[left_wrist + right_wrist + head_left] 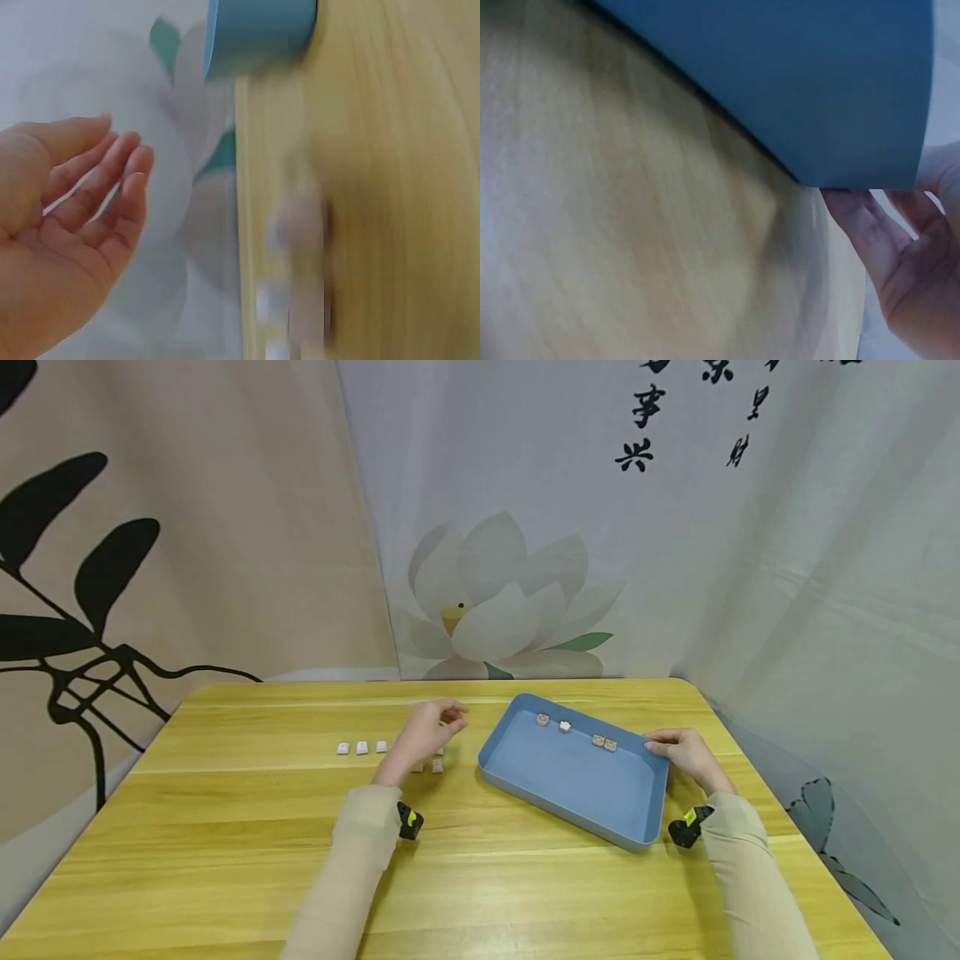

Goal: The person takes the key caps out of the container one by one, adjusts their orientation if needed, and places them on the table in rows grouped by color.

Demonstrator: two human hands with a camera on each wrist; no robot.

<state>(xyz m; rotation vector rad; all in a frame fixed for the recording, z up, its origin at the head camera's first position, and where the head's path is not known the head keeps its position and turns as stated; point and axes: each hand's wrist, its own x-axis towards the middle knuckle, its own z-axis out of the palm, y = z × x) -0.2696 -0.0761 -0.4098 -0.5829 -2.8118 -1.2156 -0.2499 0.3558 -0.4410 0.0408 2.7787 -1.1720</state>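
Note:
A shallow blue tray (570, 789) sits at an angle right of the middle of the wooden table. My right hand (686, 753) pinches its right end near the far corner, thumb over the rim and fingers at the underside in the right wrist view. Inside, along the far wall, lie several small pale blocks, among them a side-by-side pair (604, 743). My left hand (427, 731) hovers left of the tray, holding nothing, its fingers loosely bent (131, 169). Under and beside it stand small white blocks (362, 747), partly hidden by the wrist and blurred in the left wrist view.
The wooden table (225, 843) reaches back to a printed curtain (510, 593) with a lotus on it. Each wrist carries a small black camera, one beside the left sleeve (341, 860), one beside the right sleeve (757, 877).

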